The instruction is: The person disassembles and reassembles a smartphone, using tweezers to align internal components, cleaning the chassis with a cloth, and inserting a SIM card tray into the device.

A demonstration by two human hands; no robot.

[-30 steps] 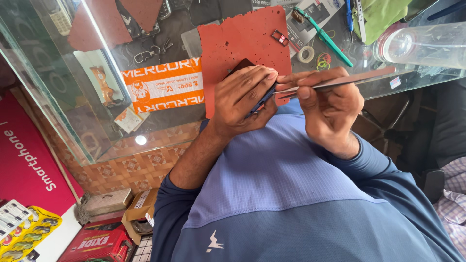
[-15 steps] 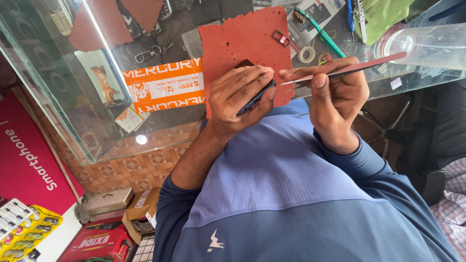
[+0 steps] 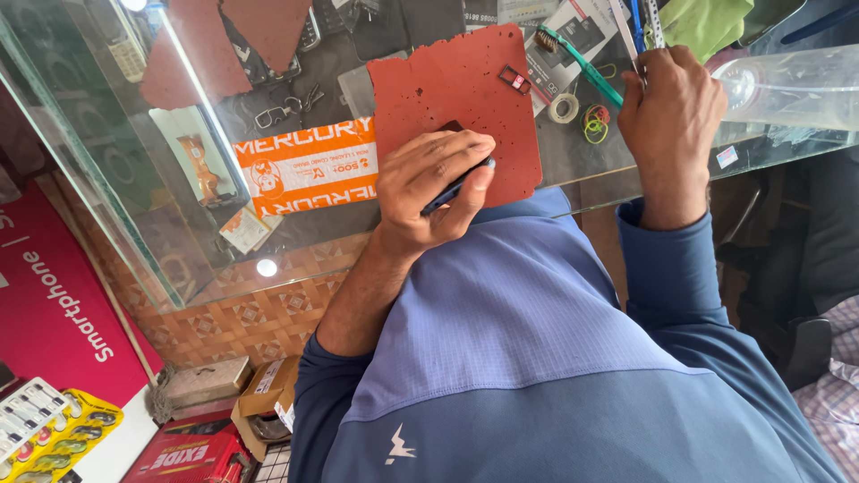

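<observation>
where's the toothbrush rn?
Head view, upper right: the green toothbrush lies on the glass counter, between the red mat and the right hand.

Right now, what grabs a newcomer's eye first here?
The rust-red mat lying on the glass counter, top centre, stands out most. The left hand rests on its near edge, gripping a small dark device. To the right, the right hand is up by a clear plastic bottle lying on its side, with a green-handled brush just left of it.
</observation>
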